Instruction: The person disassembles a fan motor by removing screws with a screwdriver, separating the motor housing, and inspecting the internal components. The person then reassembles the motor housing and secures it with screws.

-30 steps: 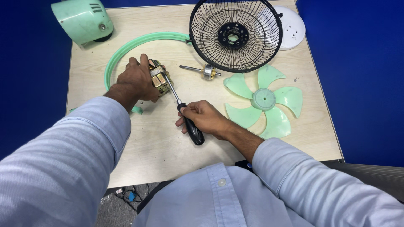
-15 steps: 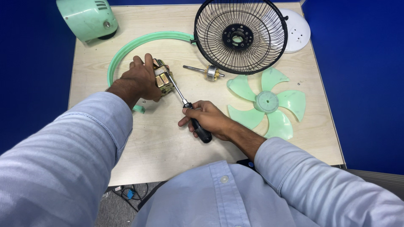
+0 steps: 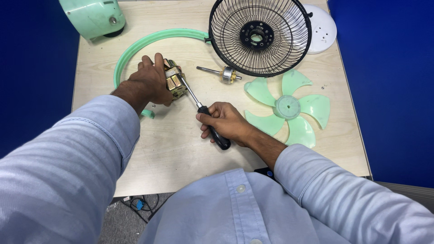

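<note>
Left hand (image 3: 151,83) grips motor (image 3: 174,83); right hand (image 3: 224,121) angles screwdriver (image 3: 203,113) into it.

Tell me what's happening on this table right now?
A person is working on a taken-apart fan. The left hand steadies a small motor block on the wooden table, while the right hand grips a black-handled screwdriver whose tip meets the motor. Nearby lie a green blade, a black wire grille, a rotor shaft, a green ring and a green housing.
</note>
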